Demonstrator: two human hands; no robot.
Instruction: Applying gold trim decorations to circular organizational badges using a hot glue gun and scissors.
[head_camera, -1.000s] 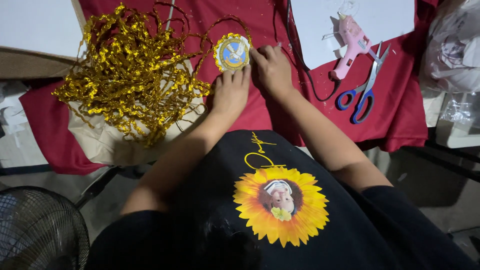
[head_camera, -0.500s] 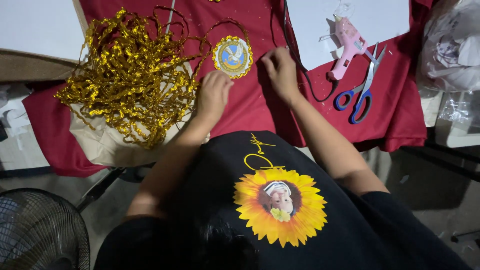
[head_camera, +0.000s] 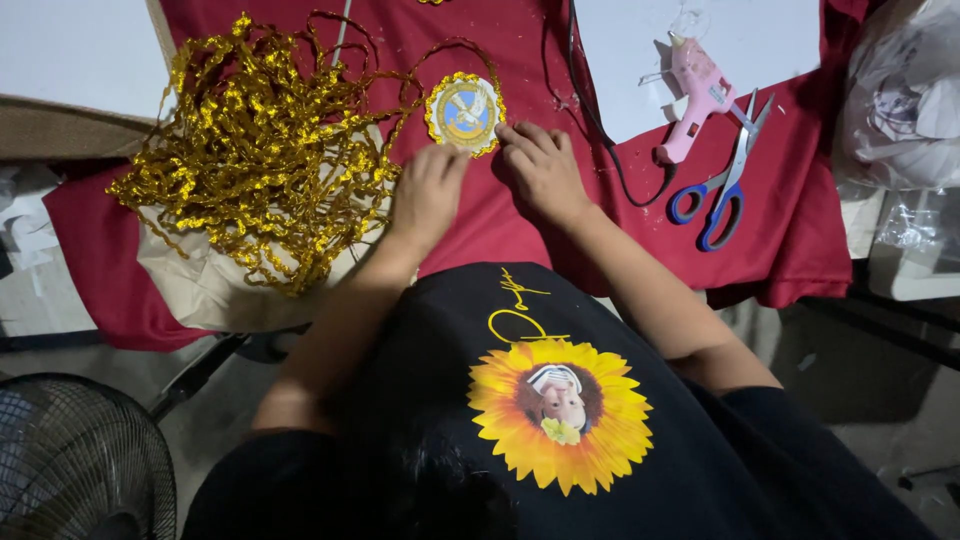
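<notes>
Both hands are back at the round badge (head_camera: 465, 113), which lies flat on the red cloth (head_camera: 500, 230) at the far middle of the surface, rimmed with gold trim. Half a second earlier the hands sat lower and apart from it, the left hand nearer the gold pile; now they close in again from the near side. The left hand (head_camera: 425, 195) rests knuckles up just below the badge's near-left edge, its fingers curled under so that I cannot tell whether they pinch the trim or only press on it. The right hand (head_camera: 540, 170) lies at the badge's near-right edge, fingers (head_camera: 520, 135) held together and flat, their tips touching the gold rim. This reads as pressing the trim down along the edge.

The tangled gold ribbon (head_camera: 260, 150) lies in a heap to the left, with one strand running to the badge. To the right, well apart, lie a pink glue gun (head_camera: 695, 95) on white paper (head_camera: 770, 40) and blue-handled scissors (head_camera: 725, 180).
</notes>
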